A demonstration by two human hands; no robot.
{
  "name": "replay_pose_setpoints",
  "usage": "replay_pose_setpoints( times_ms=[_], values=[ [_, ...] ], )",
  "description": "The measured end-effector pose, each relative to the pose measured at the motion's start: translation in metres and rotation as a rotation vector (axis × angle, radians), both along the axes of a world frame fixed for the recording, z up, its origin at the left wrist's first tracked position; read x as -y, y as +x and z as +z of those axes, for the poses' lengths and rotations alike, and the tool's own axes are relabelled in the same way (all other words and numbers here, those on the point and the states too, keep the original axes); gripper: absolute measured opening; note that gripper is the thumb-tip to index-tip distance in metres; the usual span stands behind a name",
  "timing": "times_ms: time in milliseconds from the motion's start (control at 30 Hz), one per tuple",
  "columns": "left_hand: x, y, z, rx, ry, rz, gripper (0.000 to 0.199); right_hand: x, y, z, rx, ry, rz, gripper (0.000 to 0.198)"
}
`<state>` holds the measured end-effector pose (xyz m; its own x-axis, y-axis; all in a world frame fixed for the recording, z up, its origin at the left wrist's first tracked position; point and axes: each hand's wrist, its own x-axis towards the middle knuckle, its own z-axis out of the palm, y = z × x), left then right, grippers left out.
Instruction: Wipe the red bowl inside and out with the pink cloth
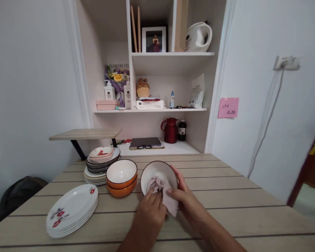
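Observation:
A white bowl (148, 174) with a dark rim is tilted toward me above the table. My right hand (185, 194) grips it at the right side, thumb in front and fingers behind. Inside the bowl, my left hand (152, 207) presses a pale pink cloth (170, 203) against the inner surface, its fingers closed on the cloth. One end of the cloth hangs over the bowl's near rim, by my right thumb. Just left of the hands stand two stacked orange bowls (122, 183) with white insides.
White oval plates with red flowers (73, 206) are stacked at the left front. Behind them rises a pile of assorted plates (102, 166), near a small raised shelf (85, 134). Against the wall are a laptop (145, 141), glasses and a red jug (170, 131).

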<state>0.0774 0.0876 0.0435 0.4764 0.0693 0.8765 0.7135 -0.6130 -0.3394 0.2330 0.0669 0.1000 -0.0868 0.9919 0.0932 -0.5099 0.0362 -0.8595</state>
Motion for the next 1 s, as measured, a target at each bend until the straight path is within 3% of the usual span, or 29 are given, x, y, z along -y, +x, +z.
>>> replay_pose_setpoints(
  times_ms=[100,200,433,733,1000],
  values=[
    [-0.001,-0.004,-0.003,0.052,0.035,0.035,0.036,-0.002,-0.013,-0.005,-0.106,-0.005,0.043,0.086],
    [-0.004,-0.005,-0.007,0.014,0.000,-0.004,0.033,-0.004,-0.017,-0.006,-0.161,-0.102,0.021,0.076],
    [-0.015,0.008,-0.011,-0.141,-0.024,-0.136,0.019,-0.009,0.013,0.006,-0.057,-0.109,-0.071,0.064],
    [-0.006,0.009,-0.009,-0.128,-0.008,-0.028,0.029,-0.007,0.028,0.014,0.174,-0.049,-0.044,0.066],
    [-0.002,0.005,-0.007,-0.038,-0.045,0.038,0.034,-0.007,-0.001,-0.006,-0.001,-0.069,0.012,0.085]
  ],
)
